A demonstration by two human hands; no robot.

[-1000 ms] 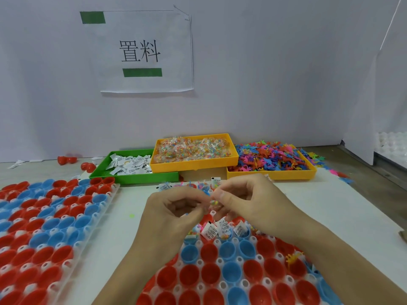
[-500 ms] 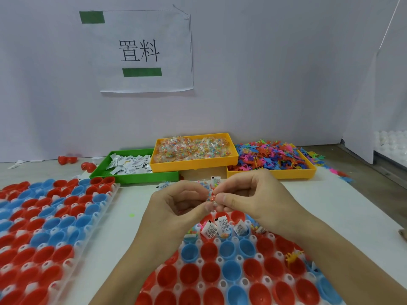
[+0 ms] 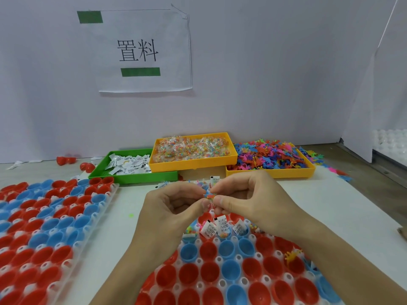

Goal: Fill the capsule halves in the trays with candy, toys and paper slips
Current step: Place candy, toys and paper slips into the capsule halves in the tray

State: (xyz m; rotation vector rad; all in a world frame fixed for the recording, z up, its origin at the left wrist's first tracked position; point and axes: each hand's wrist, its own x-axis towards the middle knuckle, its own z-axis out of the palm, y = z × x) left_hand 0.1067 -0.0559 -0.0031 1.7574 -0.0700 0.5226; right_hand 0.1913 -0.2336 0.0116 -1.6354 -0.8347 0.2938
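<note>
We face a pale lilac wall (image 3: 264,73) with a white paper sign (image 3: 143,51) taped on it, bearing black characters and two green bars. Below us lies a white tabletop (image 3: 330,205); a white partition panel (image 3: 383,84) stands at right.

This was a small packing workshop. A printed sign (image 3: 144,50) hung on the partition, and bins (image 3: 193,165) of bulk candy, toys and slips lined the worktop (image 3: 330,194) behind capsule trays (image 3: 66,249).

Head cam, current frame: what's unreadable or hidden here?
- Candy packet: pinched between left hand and right hand; fingers cover most of it.
- Near tray: forearms hide parts, bottom edge cuts it off.
- Paper slips: print too small.
- Left tray: cut off by the left edge.
</note>
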